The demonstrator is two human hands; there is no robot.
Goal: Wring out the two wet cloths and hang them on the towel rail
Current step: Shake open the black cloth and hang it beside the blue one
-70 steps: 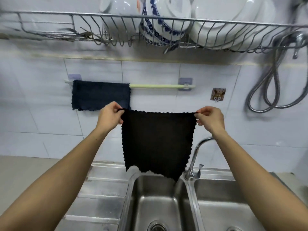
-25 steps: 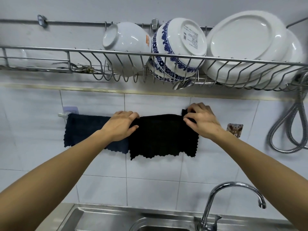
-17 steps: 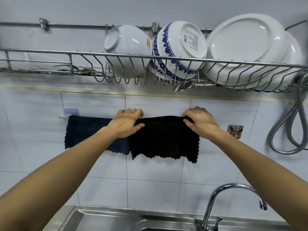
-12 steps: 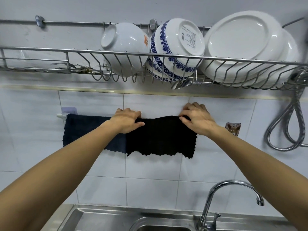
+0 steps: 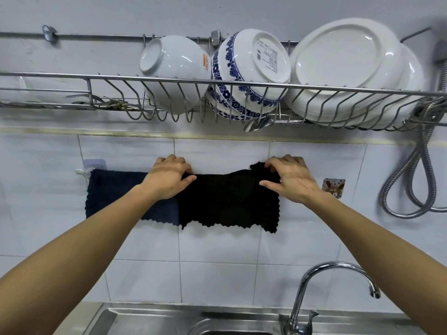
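Left hand (image 5: 167,177) and right hand (image 5: 290,181) gripping top fold of black cloth (image 5: 227,204), spreading it along towel rail (image 5: 82,171) beside navy cloth (image 5: 116,189) for even drying.

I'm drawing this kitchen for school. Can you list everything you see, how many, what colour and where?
black cloth: 1, black, on the towel rail, right of the blue one
blue cloth: 1, dark blue, on the rail's left part
towel rail: 1, pale, on the tiled wall, mostly covered
dish rack: 1, silver wire, above the rail
bowls: 2, white and blue-patterned, in the rack
plates: at least 2, white, rack's right
tap: 1, silver, lower right
sink: 1, steel, bottom
hose: 1, silver, right wall
hands: 2, left hand and right hand on the black cloth's top edge
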